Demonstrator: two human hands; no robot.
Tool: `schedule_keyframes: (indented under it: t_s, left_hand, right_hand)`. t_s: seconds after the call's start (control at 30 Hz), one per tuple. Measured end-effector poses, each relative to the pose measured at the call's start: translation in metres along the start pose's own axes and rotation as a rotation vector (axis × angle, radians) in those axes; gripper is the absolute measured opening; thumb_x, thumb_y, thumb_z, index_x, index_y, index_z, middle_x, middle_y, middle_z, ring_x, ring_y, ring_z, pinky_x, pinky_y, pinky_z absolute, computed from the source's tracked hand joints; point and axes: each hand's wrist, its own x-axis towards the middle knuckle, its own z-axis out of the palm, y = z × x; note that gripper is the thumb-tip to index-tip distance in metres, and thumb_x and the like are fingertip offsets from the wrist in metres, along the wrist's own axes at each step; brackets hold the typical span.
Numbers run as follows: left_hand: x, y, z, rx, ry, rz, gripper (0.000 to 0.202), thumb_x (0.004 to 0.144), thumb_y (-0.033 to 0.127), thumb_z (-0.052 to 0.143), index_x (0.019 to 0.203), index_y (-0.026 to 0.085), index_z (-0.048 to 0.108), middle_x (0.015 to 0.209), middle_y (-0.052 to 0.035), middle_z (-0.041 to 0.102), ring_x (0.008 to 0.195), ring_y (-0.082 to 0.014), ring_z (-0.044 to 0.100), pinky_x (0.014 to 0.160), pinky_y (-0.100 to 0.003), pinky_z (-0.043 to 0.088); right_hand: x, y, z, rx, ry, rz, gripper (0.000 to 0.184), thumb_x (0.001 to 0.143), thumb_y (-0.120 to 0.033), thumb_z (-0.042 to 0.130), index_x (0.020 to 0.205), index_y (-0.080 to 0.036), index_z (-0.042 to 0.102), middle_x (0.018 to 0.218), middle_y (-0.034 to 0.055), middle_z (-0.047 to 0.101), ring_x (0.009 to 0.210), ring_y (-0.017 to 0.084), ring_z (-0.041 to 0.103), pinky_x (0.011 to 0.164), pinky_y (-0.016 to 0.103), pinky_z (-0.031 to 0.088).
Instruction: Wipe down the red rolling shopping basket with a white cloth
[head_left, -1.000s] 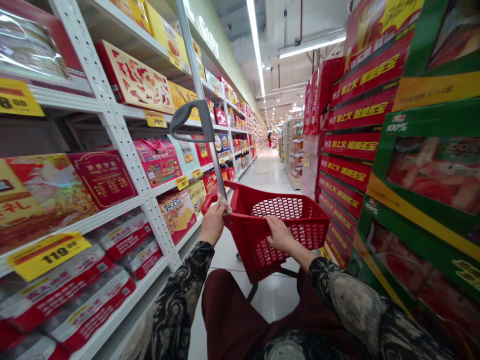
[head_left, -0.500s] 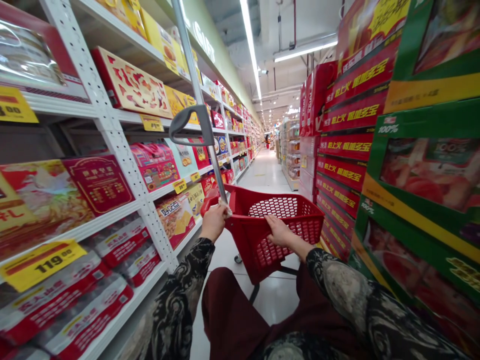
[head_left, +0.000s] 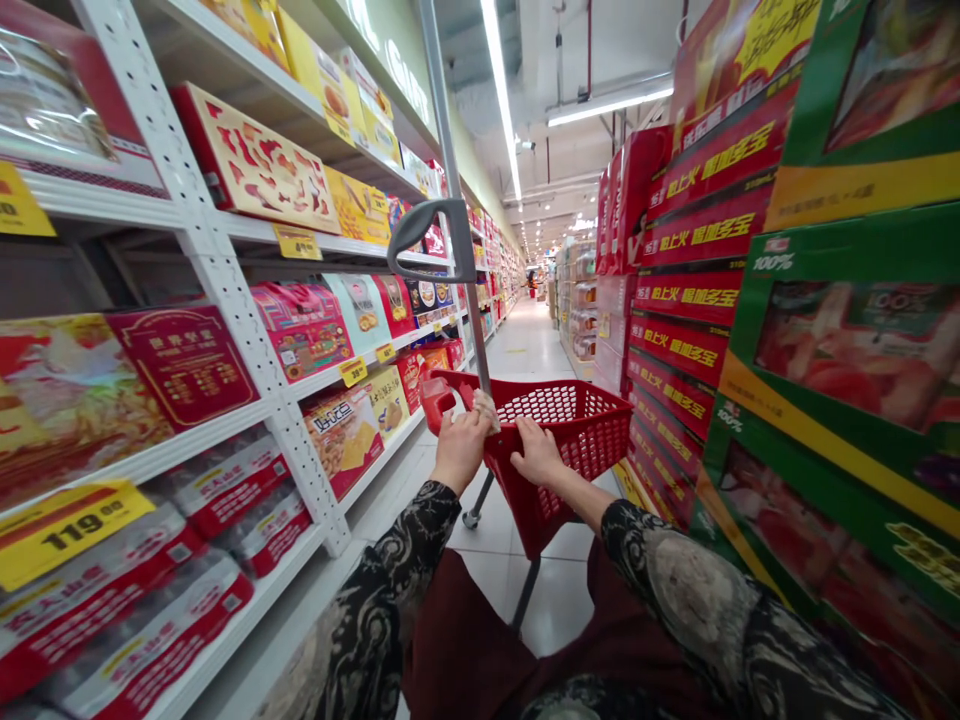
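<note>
Both my hands rest on the near rim of a red plastic shopping-cart basket (head_left: 555, 480). My left hand (head_left: 463, 447) grips the rim beside a grey metal pole (head_left: 454, 165), with a scrap of pale tissue or wrapping under its fingers. A curved grey handle (head_left: 427, 232) sits high on that pole. My right hand (head_left: 538, 453) curls over the rim a short way to the right. The mesh basket shows no goods inside. Patterned black sleeves cover both forearms, and dark red trousers show below.
White metal shelving (head_left: 217, 270) with boxed goods and yellow price tags lines the left side. Stacked red and green cartons (head_left: 825, 350) stand close on the right. A tiled aisle floor (head_left: 529, 340) runs ahead between them, with a small distant figure (head_left: 532, 285).
The basket and pole have swung so the pole sits further right in view. My left hand has shifted right with them, closer to my right hand. The shelves have slid slightly left.
</note>
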Motion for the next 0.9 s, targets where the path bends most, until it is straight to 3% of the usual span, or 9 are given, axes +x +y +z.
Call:
schedule_keyframes:
  t_s: [0.2, 0.33, 0.43, 0.57, 0.67, 0.77, 0.9]
  left_hand:
    - [0.000, -0.013, -0.006, 0.005, 0.083, -0.017, 0.033, 0.084, 0.011, 0.037, 0.104, 0.023, 0.060, 0.117, -0.0083, 0.061, 0.105, -0.0244, 0.054, 0.098, -0.050, 0.028]
    - [0.001, 0.007, 0.003, -0.024, 0.000, 0.122, 0.032, 0.083, 0.010, 0.037, 0.101, 0.022, 0.060, 0.115, -0.0071, 0.062, 0.107, -0.0222, 0.053, 0.098, -0.044, 0.031]
    - [-0.003, 0.014, 0.014, -0.026, -0.032, 0.199, 0.031, 0.083, 0.010, 0.038, 0.101, 0.023, 0.060, 0.110, -0.0057, 0.065, 0.102, -0.0214, 0.056, 0.099, -0.046, 0.030]
    - [-0.006, -0.012, 0.013, -0.003, 0.084, 0.196, 0.033, 0.083, 0.009, 0.037, 0.101, 0.024, 0.061, 0.117, -0.0048, 0.062, 0.109, -0.0210, 0.053, 0.104, -0.047, 0.024]
    - [-0.001, -0.034, 0.003, 0.034, 0.200, 0.062, 0.033, 0.084, 0.011, 0.037, 0.102, 0.023, 0.061, 0.124, -0.0063, 0.058, 0.115, -0.0226, 0.049, 0.106, -0.048, 0.020]
    - [0.005, -0.035, 0.000, 0.078, 0.125, -0.001, 0.033, 0.084, 0.012, 0.036, 0.103, 0.021, 0.061, 0.122, -0.0086, 0.058, 0.113, -0.0251, 0.050, 0.104, -0.051, 0.023]
    - [0.005, -0.019, 0.009, 0.110, 0.000, 0.063, 0.032, 0.084, 0.012, 0.036, 0.103, 0.018, 0.061, 0.120, -0.0102, 0.059, 0.115, -0.0258, 0.048, 0.097, -0.045, 0.033]
  right_hand:
    - [-0.004, 0.018, -0.011, 0.011, 0.043, 0.009, 0.064, 0.072, -0.019, 0.046, 0.134, -0.013, 0.033, 0.143, 0.0133, 0.032, 0.132, 0.023, 0.024, 0.107, 0.048, 0.015]
    - [0.002, -0.001, -0.011, 0.062, 0.110, -0.105, 0.056, 0.075, -0.021, 0.045, 0.130, -0.013, 0.039, 0.138, 0.0133, 0.040, 0.129, 0.021, 0.031, 0.105, 0.042, 0.019]
    - [0.007, -0.013, -0.011, 0.102, 0.103, -0.111, 0.050, 0.077, -0.022, 0.046, 0.126, -0.014, 0.044, 0.135, 0.0124, 0.044, 0.125, 0.021, 0.035, 0.102, 0.041, 0.025]
    - [0.011, -0.013, -0.012, 0.110, 0.056, -0.109, 0.061, 0.071, -0.019, 0.049, 0.131, -0.018, 0.039, 0.140, 0.0092, 0.038, 0.128, 0.021, 0.031, 0.104, 0.043, 0.022]
    - [0.015, -0.014, -0.011, 0.121, 0.049, -0.082, 0.062, 0.071, -0.019, 0.049, 0.132, -0.015, 0.038, 0.140, 0.0113, 0.037, 0.129, 0.021, 0.030, 0.104, 0.042, 0.022]
    - [0.018, -0.019, -0.010, 0.127, 0.049, -0.052, 0.061, 0.071, -0.021, 0.049, 0.131, -0.013, 0.039, 0.140, 0.0131, 0.037, 0.129, 0.022, 0.030, 0.104, 0.042, 0.023]
    - [0.014, -0.023, -0.010, 0.128, 0.053, -0.068, 0.062, 0.071, -0.019, 0.049, 0.131, -0.014, 0.039, 0.139, 0.0122, 0.038, 0.128, 0.022, 0.031, 0.104, 0.042, 0.024]
